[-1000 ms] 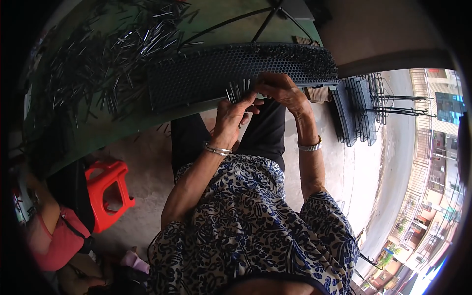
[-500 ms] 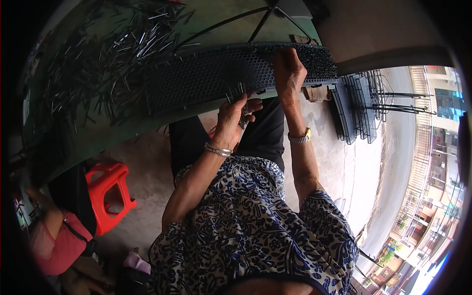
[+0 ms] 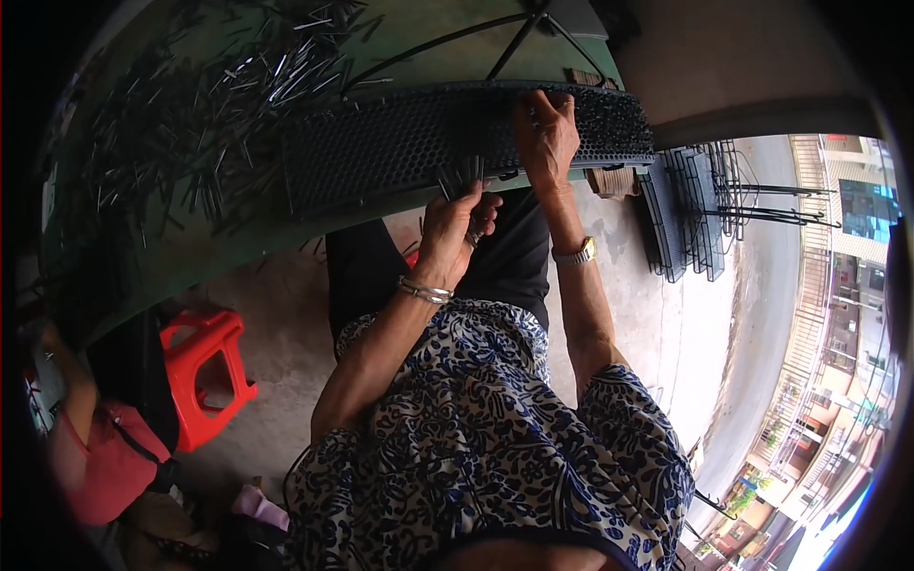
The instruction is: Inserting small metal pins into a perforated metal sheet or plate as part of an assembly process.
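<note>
A long black panel full of round holes (image 3: 381, 152) lies along the front edge of the green table, its right end bristling with small dark pieces. My left hand (image 3: 451, 226) is closed round a bundle of thin dark rods (image 3: 465, 175), whose ends fan out above the fingers just in front of the panel. Over the panel, right of the middle, my right hand (image 3: 546, 143) has its fingers pinched together at the edge of the bristling part. Whatever those fingertips hold is hidden.
Loose dark rods (image 3: 228, 124) are heaped on the left of the green table (image 3: 190, 271). Thin black metal legs (image 3: 519, 46) rise behind the panel. Cardboard (image 3: 612, 183) lies under its right end. Wire racks (image 3: 700, 209) stand right, a red stool (image 3: 205, 376) and a person in pink (image 3: 109, 466) left.
My right hand has shifted slightly left along the panel, its fingers turning. My left hand stays in about the same place, with the rods fanned a little differently.
</note>
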`<move>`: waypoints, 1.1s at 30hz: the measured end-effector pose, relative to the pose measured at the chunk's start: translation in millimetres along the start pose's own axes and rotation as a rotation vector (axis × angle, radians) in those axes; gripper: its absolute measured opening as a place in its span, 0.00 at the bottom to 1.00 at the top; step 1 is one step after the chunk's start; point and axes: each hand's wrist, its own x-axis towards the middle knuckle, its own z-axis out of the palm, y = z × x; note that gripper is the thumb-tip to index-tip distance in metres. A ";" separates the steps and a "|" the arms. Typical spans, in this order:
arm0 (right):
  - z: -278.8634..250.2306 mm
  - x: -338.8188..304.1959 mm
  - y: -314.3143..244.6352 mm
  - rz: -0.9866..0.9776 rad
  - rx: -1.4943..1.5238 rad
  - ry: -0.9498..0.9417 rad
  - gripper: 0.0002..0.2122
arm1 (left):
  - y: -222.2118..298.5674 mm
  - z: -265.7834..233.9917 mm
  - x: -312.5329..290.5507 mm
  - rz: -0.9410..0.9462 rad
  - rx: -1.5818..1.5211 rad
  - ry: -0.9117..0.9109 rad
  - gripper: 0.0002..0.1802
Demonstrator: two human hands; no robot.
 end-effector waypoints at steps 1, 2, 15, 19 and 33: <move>1.8 -0.2 4.2 0.005 -0.001 -0.015 0.03 | 0.4 1.0 -0.5 -0.008 -0.011 -0.004 0.14; 2.1 -1.1 2.0 0.002 0.001 -0.017 0.03 | 1.2 0.9 -1.2 -0.005 -0.013 -0.001 0.14; 4.6 -8.3 12.2 -0.216 -0.212 0.086 0.10 | 0.8 2.3 -5.8 0.018 -0.023 0.006 0.15; -4.2 -10.7 3.4 -0.169 -0.159 0.155 0.10 | 1.1 5.3 -4.8 0.022 -0.016 -0.011 0.14; -60.3 -28.9 -10.5 0.402 0.761 -0.806 0.11 | 13.5 5.5 -15.4 0.022 0.173 -0.043 0.10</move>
